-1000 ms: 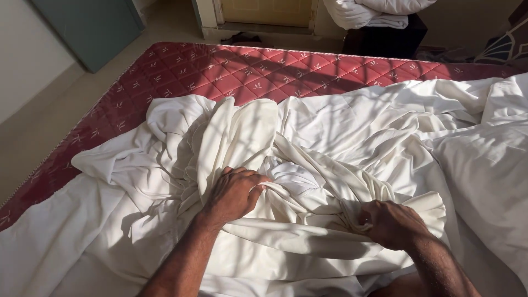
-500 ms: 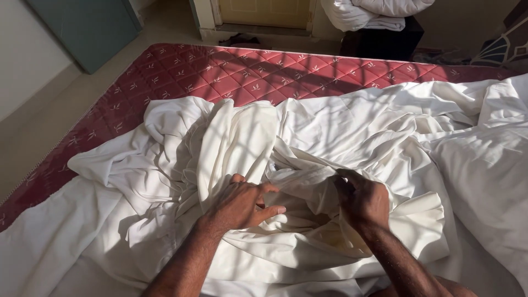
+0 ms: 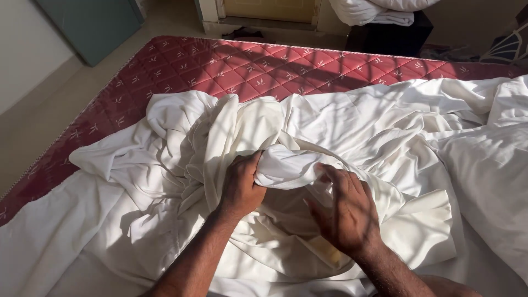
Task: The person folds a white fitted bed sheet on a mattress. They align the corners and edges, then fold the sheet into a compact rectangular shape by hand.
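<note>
Both hands now meet at the middle of the crumpled white sheet (image 3: 352,132), which lies heaped across the red quilted mattress (image 3: 231,66). Half a second ago the left hand (image 3: 242,184) lay flat and spread on the cloth; now it is closed in a fist around a thick bunched fold (image 3: 286,165), thumb uppermost, lifting that fold slightly off the heap. The right hand (image 3: 344,212) has travelled too: a second ago it sat low near the right edge of the pile, pinching the fabric, and it has since come inward and up to the same fold. Its fingers (image 3: 330,175) are curled over the cloth just beside the left hand, pressing or pinching it, though whether they truly grip a layer cannot be told from this angle.

So the work has shifted from smoothing and feeling over the surface to gathering one particular roll of cloth between the two hands. The sheet itself stays where it was, covering the near and right parts of the bed, with the far left corner of the mattress bare. A white pillow (image 3: 495,181) rests at the right, and folded white linen (image 3: 374,11) sits on a dark stand beyond the bed.
</note>
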